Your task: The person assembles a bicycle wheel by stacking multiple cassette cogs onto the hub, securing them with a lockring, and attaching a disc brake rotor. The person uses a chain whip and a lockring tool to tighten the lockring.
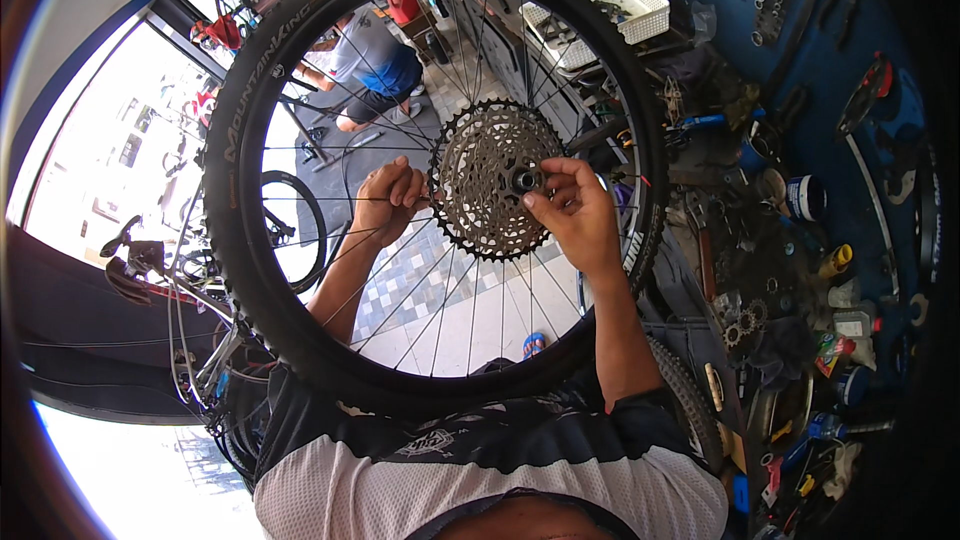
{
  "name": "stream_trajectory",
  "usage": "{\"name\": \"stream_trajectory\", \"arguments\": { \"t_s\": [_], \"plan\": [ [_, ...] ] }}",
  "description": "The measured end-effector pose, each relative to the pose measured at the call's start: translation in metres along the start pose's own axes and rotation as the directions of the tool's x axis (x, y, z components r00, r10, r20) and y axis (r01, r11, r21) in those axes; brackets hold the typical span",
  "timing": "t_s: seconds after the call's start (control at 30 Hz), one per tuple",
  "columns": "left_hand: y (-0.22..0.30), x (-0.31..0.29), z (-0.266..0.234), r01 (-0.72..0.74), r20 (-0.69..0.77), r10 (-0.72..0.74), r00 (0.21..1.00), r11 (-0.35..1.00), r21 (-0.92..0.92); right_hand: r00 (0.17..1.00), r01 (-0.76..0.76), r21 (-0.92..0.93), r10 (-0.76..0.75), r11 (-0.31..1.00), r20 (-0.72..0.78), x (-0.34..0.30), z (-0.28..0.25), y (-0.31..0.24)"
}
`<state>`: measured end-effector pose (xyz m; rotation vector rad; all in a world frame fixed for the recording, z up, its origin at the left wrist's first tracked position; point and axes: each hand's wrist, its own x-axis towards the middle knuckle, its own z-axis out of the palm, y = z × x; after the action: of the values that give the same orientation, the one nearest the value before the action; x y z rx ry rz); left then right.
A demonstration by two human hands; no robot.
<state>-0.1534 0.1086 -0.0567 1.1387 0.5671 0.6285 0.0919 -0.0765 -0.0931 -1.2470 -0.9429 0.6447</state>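
Note:
A bicycle wheel [243,75] with a knobby black tyre stands upright before me, its lower rim against my shirt. At its middle is a large silver cassette [477,185] with a black outermost sprocket. My right hand [577,202] is in front of the cassette, thumb and fingers closed around the black hub end cap [526,178] at its centre. Behind the spokes, my left hand [393,195] is closed with curled fingers beside the cassette's left edge. Whatever it holds, if anything, is hidden.
A workbench on the right carries a white basket [632,8], a blue-and-white tub [805,197], loose sprockets [745,323] and many tools. Tools hang on the blue wall [790,60]. Another person [378,58] crouches beyond the wheel. Bicycle parts [205,340] stand at left.

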Motion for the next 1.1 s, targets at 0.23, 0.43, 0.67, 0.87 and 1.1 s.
{"name": "stream_trajectory", "arguments": {
  "t_s": [0.23,0.43,0.67,0.87,1.1],
  "plan": [
    [-0.001,-0.002,0.007,-0.026,-0.028,0.025,0.999,0.999,-0.034,0.968,0.242,-0.267,-0.251,0.933,0.0,-0.004,-0.001,-0.025],
    [-0.001,-0.004,0.015,-0.039,-0.069,0.037,0.997,0.998,-0.041,0.946,0.306,-0.338,-0.324,0.89,0.001,-0.003,0.009,-0.02],
    [0.002,-0.005,0.018,-0.025,-0.069,0.024,0.997,1.0,-0.017,0.922,0.349,-0.457,-0.387,0.818,0.013,-0.003,0.009,-0.025],
    [-0.004,-0.002,0.001,-0.018,-0.013,0.017,1.0,1.0,-0.014,0.887,0.415,-0.575,-0.453,0.705,0.085,0.001,0.009,-0.031],
    [-0.002,-0.003,0.004,-0.012,-0.026,0.012,1.0,1.0,0.001,0.892,0.417,-0.531,-0.443,0.737,0.086,0.002,0.01,-0.033]
  ]
}}
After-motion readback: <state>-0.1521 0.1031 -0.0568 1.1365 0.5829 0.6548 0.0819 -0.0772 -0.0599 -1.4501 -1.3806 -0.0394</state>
